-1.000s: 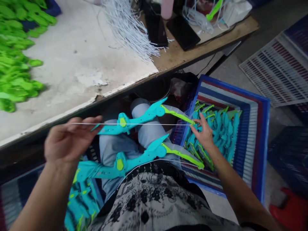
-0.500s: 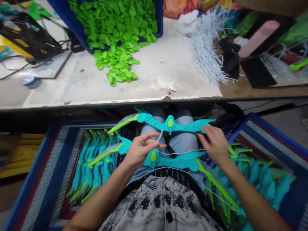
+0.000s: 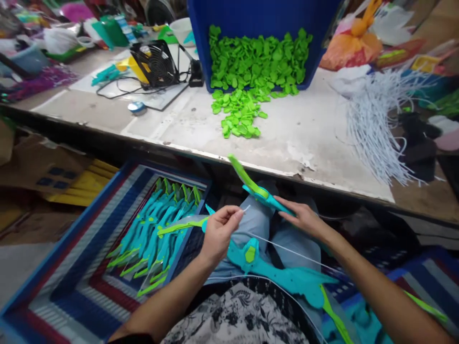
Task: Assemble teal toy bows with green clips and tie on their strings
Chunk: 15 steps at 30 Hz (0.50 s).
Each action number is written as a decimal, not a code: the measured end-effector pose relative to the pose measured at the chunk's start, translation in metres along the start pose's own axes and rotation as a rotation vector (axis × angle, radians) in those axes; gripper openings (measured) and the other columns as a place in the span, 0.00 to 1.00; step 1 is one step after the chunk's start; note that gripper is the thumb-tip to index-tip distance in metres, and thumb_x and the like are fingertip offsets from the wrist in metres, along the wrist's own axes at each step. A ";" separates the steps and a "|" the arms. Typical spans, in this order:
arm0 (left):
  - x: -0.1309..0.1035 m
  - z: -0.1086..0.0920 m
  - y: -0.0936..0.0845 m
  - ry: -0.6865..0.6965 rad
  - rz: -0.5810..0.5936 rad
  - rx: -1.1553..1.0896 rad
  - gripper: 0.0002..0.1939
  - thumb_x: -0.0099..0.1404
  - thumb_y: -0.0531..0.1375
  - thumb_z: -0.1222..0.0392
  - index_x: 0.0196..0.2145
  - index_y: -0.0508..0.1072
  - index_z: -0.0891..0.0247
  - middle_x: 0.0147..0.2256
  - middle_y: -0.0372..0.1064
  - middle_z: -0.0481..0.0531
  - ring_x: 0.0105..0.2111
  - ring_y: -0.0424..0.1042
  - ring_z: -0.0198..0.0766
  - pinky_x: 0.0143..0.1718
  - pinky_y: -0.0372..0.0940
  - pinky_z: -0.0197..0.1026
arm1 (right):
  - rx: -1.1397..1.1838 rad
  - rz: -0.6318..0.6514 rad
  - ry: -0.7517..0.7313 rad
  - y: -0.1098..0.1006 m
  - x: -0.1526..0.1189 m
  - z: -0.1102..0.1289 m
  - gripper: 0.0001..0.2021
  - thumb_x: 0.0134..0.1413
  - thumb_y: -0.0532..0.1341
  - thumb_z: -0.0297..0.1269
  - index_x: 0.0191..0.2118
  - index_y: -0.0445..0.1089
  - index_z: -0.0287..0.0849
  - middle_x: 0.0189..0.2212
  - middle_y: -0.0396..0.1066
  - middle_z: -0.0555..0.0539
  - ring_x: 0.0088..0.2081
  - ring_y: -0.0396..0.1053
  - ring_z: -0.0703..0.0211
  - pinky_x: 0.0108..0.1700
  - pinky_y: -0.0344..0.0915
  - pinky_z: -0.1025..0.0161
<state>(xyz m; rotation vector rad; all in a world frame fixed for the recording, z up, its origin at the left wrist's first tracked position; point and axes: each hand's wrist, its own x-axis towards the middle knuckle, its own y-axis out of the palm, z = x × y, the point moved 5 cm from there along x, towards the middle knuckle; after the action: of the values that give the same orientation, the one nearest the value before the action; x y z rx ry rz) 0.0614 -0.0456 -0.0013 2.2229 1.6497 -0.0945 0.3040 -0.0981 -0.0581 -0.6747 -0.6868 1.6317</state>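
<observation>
My left hand pinches the end of a white string between thumb and fingertips. My right hand grips a turquoise toy bow near its middle; its lime-green limb points up toward the table edge. A second turquoise bow with a green centre piece lies across the lap, below both hands, and its left end passes behind my left hand. White string runs from near my left hand to the right, under my right forearm.
A blue crate with several bows stands at left, another crate at right. On the table are a blue bin of green pieces, a small fan, a tape roll and white strings.
The view has shifted left. The upper bow has turned from lying sideways to a steep tilt in my right hand. My left fingers have closed on the string end.
</observation>
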 end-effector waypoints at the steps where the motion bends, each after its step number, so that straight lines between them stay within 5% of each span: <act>1: 0.007 -0.005 -0.009 0.067 -0.087 0.058 0.11 0.57 0.65 0.54 0.30 0.74 0.65 0.21 0.64 0.45 0.21 0.58 0.27 0.23 0.53 0.31 | 0.046 0.020 0.033 -0.004 -0.002 -0.006 0.25 0.59 0.55 0.43 0.62 0.58 0.48 0.53 0.69 0.47 0.51 0.69 0.52 0.53 0.67 0.58; 5: 0.039 -0.032 -0.022 0.318 -0.292 0.266 0.11 0.57 0.64 0.54 0.32 0.77 0.65 0.26 0.71 0.48 0.26 0.66 0.32 0.29 0.60 0.33 | 0.109 0.043 0.111 -0.007 -0.004 -0.017 0.26 0.56 0.58 0.45 0.60 0.62 0.48 0.54 0.67 0.50 0.52 0.69 0.49 0.52 0.68 0.58; 10: 0.072 -0.053 -0.005 0.491 -0.297 0.393 0.10 0.59 0.61 0.56 0.31 0.77 0.65 0.27 0.73 0.49 0.26 0.67 0.32 0.29 0.62 0.33 | 0.110 0.051 0.151 -0.007 -0.004 -0.018 0.26 0.55 0.58 0.45 0.60 0.62 0.47 0.54 0.67 0.50 0.51 0.70 0.49 0.53 0.67 0.58; 15: 0.081 -0.058 0.011 0.571 -0.270 0.457 0.09 0.61 0.60 0.57 0.32 0.77 0.65 0.26 0.72 0.48 0.25 0.66 0.31 0.28 0.61 0.33 | 0.118 0.054 0.154 -0.009 -0.004 -0.016 0.25 0.56 0.58 0.44 0.60 0.61 0.48 0.55 0.66 0.50 0.53 0.68 0.50 0.54 0.66 0.57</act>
<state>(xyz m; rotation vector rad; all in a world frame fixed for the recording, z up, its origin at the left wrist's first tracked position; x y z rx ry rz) 0.0872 0.0442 0.0336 2.4885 2.4404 0.1191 0.3220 -0.0994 -0.0619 -0.7294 -0.4606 1.6361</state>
